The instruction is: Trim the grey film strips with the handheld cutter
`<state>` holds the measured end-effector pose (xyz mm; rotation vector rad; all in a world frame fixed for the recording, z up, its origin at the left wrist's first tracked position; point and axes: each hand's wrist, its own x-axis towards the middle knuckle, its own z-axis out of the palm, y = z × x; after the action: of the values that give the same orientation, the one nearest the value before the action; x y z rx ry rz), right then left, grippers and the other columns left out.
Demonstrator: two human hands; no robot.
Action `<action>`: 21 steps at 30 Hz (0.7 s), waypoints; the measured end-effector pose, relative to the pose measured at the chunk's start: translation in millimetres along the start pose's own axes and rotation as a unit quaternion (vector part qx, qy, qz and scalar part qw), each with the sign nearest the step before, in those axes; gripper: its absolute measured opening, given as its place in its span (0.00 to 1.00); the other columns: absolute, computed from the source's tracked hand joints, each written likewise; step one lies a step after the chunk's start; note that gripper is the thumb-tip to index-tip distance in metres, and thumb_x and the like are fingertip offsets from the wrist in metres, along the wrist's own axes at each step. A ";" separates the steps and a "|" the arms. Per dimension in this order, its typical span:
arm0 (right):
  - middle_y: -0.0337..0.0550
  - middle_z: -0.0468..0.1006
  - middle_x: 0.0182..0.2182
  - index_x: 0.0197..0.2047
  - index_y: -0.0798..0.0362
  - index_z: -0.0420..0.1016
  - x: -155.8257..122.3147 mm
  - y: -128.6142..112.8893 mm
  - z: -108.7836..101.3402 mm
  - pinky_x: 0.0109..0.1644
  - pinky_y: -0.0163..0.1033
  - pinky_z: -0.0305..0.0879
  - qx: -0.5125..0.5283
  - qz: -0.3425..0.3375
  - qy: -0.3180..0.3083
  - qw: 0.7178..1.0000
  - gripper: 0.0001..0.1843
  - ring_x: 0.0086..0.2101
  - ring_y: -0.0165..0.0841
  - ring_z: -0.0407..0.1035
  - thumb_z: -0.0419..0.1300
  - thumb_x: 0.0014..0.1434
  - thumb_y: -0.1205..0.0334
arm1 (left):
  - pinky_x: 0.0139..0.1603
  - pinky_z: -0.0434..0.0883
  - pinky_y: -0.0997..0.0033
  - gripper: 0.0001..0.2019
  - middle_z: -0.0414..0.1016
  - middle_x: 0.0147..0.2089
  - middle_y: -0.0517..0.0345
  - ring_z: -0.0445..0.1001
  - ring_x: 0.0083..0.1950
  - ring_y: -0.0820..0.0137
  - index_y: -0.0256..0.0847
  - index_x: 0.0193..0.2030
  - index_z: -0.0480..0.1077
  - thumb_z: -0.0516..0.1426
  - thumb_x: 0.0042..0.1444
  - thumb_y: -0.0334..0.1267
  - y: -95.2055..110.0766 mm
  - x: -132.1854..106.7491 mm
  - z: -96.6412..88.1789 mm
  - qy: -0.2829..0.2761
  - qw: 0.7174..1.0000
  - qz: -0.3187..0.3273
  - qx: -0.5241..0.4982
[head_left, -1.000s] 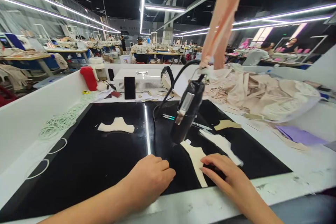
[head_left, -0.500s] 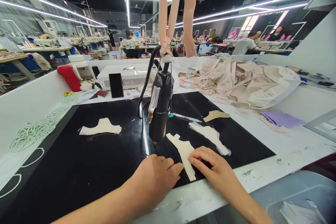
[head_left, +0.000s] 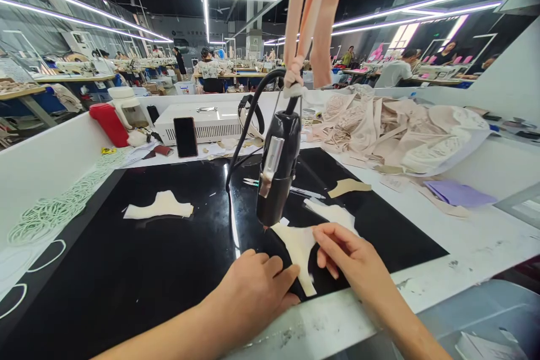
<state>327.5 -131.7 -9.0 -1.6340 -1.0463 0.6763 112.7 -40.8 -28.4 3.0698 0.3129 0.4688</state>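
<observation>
A cream, curved fabric piece (head_left: pixel 300 244) lies on the black board (head_left: pixel 181 259) between my hands. My left hand (head_left: pixel 257 287) has its fingers curled, with the index finger and thumb at the piece's lower left edge. My right hand (head_left: pixel 352 256) pinches the piece's upper right edge between thumb and index finger, its other fingers loosely bent. Just above the piece hangs a black cylindrical tool (head_left: pixel 276 180) with a metal lever and a cable, tied to peach fabric strips (head_left: pixel 312 17). Its lower end is close to the piece's upper tip.
Similar pieces lie left (head_left: pixel 159 206) and right (head_left: pixel 331 214), the right one partly behind my right hand. Pens (head_left: pixel 307 192) and a tan piece (head_left: pixel 348 187) lie farther back. Green cord (head_left: pixel 54 208), a phone (head_left: pixel 185 137) and a beige garment pile (head_left: pixel 392 129) surround the board.
The hanging tool has swung to the right in view. My right hand has moved up along the fabric piece, which has shifted slightly. My left hand has moved only a little.
</observation>
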 end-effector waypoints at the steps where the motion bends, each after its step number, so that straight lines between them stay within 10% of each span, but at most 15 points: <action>1: 0.39 0.80 0.22 0.40 0.50 0.80 3.2 -1.5 1.1 0.25 0.36 0.67 0.027 0.002 0.010 1.000 0.21 0.18 0.30 0.67 0.64 0.66 0.40 | 0.31 0.66 0.60 0.20 0.77 0.37 0.61 0.75 0.32 0.64 0.42 0.61 0.71 0.63 0.69 0.51 -0.3 -0.4 0.0 0.001 1.000 -0.001 -0.002; 7: 0.46 0.86 0.46 0.42 0.48 0.76 22.9 -21.3 9.3 0.47 0.41 0.79 0.178 -0.106 0.162 0.965 0.19 0.44 0.38 0.82 0.65 0.66 0.40 | 0.34 0.68 0.61 0.19 0.78 0.40 0.59 0.77 0.36 0.64 0.41 0.63 0.70 0.58 0.74 0.49 0.0 0.1 -6.8 -0.028 1.000 -0.009 -0.007; 11: 0.39 0.84 0.42 0.41 0.46 0.76 22.9 -45.0 5.7 0.52 0.38 0.77 0.250 -0.201 0.236 0.917 0.16 0.45 0.33 0.80 0.68 0.64 0.42 | 0.36 0.69 0.61 0.18 0.78 0.41 0.58 0.77 0.36 0.64 0.42 0.65 0.71 0.56 0.75 0.48 0.1 1.5 -5.9 -0.033 0.999 -0.018 -0.023; 18: 0.37 0.77 0.25 0.38 0.47 0.79 -11.2 -47.6 11.0 0.31 0.30 0.70 0.284 -0.187 0.096 0.935 0.19 0.27 0.29 0.71 0.64 0.68 0.40 | 0.42 0.71 0.62 0.18 0.80 0.44 0.54 0.78 0.41 0.62 0.44 0.67 0.72 0.55 0.75 0.41 -6.4 3.8 -14.4 -0.068 0.984 -0.062 -0.152; 21: 0.38 0.77 0.25 0.39 0.47 0.78 -25.6 -35.5 24.7 0.30 0.32 0.68 0.262 -0.180 0.013 0.948 0.19 0.26 0.30 0.70 0.58 0.73 0.44 | 0.47 0.71 0.66 0.18 0.81 0.44 0.55 0.78 0.43 0.65 0.45 0.63 0.75 0.49 0.76 0.39 -13.0 -1.4 -29.7 -0.071 0.917 -0.156 -0.361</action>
<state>284.4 -140.1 15.5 -0.9600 -1.0028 0.6164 100.1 -28.6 -1.1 2.2643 0.4822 0.2610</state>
